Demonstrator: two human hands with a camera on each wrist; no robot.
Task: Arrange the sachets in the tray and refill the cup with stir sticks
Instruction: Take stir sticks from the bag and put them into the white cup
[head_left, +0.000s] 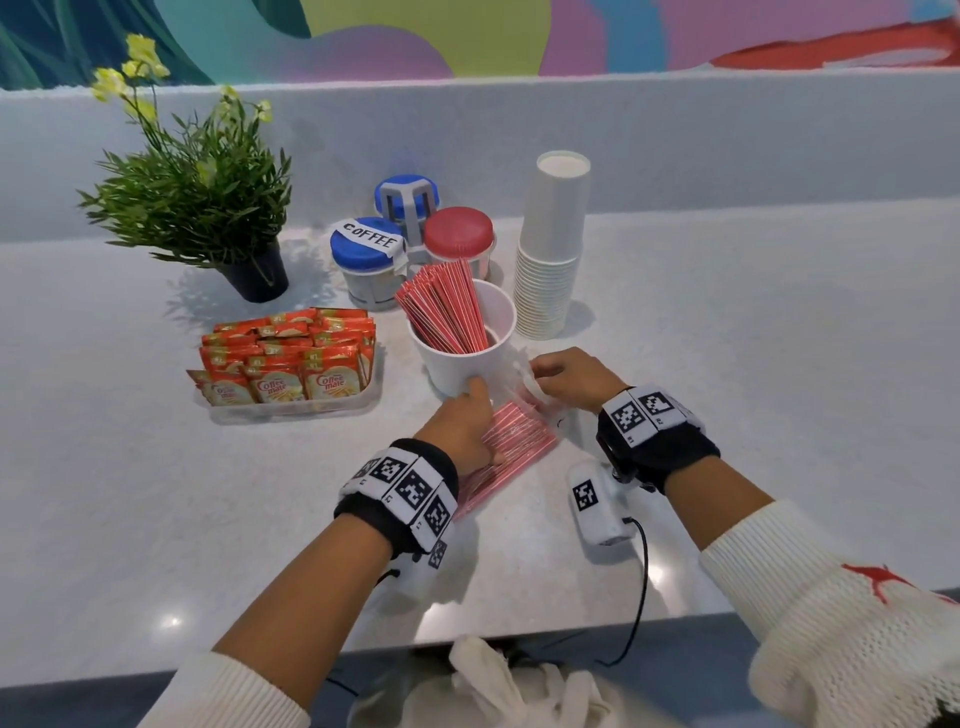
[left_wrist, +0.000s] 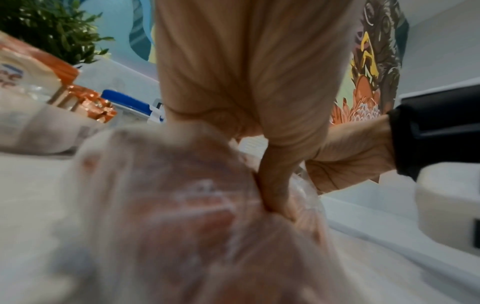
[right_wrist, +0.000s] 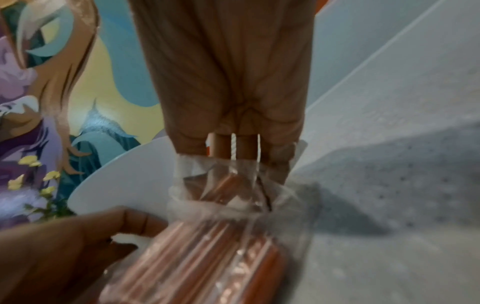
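Note:
A clear bag of red-and-white stir sticks (head_left: 519, 441) lies on the counter in front of the white cup (head_left: 467, 364). The cup holds a leaning bundle of stir sticks (head_left: 447, 306). My left hand (head_left: 465, 423) grips the bag's middle, with the thumb pressed into the plastic (left_wrist: 275, 185). My right hand (head_left: 569, 376) pinches the bag's open end beside the cup, and its fingers (right_wrist: 233, 148) reach into the bag's mouth (right_wrist: 228, 185). Left of the cup, orange creamer sachets (head_left: 285, 358) stand in rows in the clear tray (head_left: 291, 410).
Behind the cup stand jars with blue lids (head_left: 369, 249) and one with a red lid (head_left: 458, 234), and a tall stack of paper cups (head_left: 553, 249). A potted plant (head_left: 208, 208) is at back left. The counter's front edge (head_left: 519, 631) runs near my forearms.

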